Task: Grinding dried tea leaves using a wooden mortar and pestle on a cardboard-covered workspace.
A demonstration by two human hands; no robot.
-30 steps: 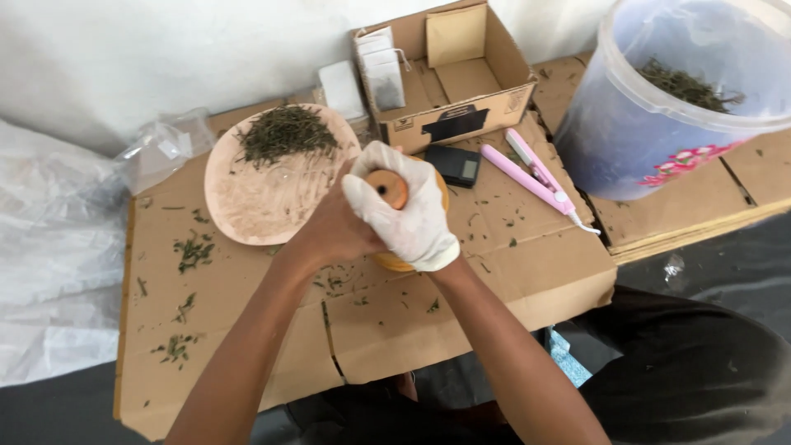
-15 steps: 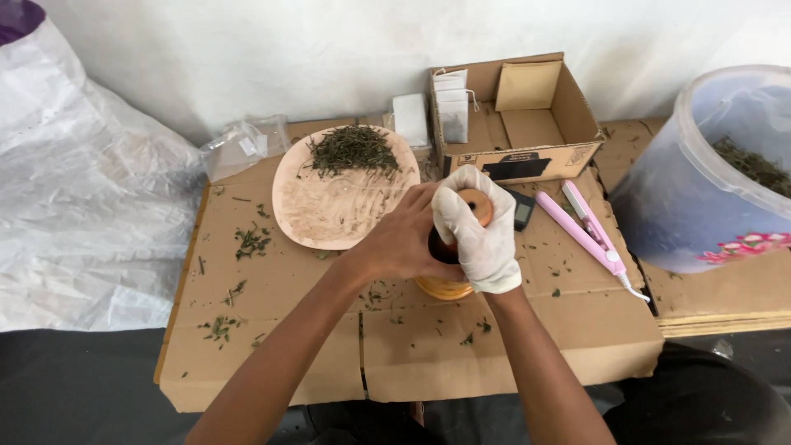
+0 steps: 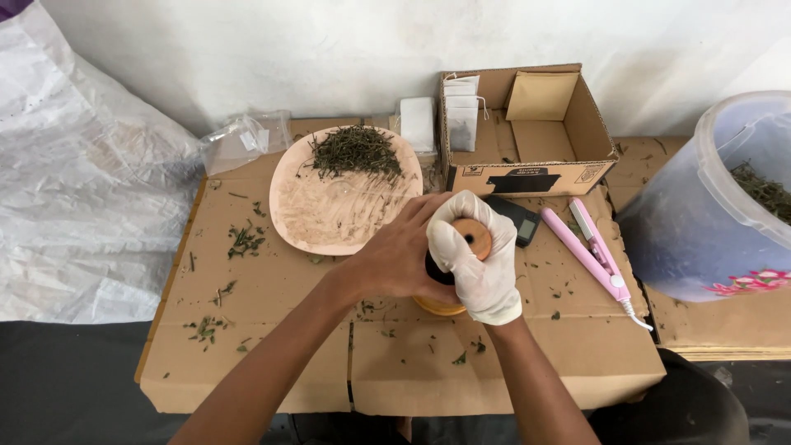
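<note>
My bare left hand point(image 3: 401, 259) wraps the side of a round wooden grinder point(image 3: 472, 236) that stands on the cardboard work surface point(image 3: 272, 346). On the grinder's wooden top sits my right hand point(image 3: 472, 262), in a white glove, gripping it. Its lower wooden base point(image 3: 437, 307) shows under both hands. Just left of the hands lies a round wooden plate point(image 3: 329, 214) with a heap of dried green leaves point(image 3: 356, 151) at its far edge.
An open cardboard box point(image 3: 527, 132) with white sachets stands behind the grinder. A small black scale point(image 3: 515, 218) and a pink sealer tool point(image 3: 595, 255) lie to the right. A big translucent bucket point(image 3: 709, 206) of leaves stands far right. Plastic sheeting point(image 3: 82, 189) lies left.
The view has shifted, so the table now sits more centred and the bucket further right. Both hands stay clasped on the grinder in the same place.
</note>
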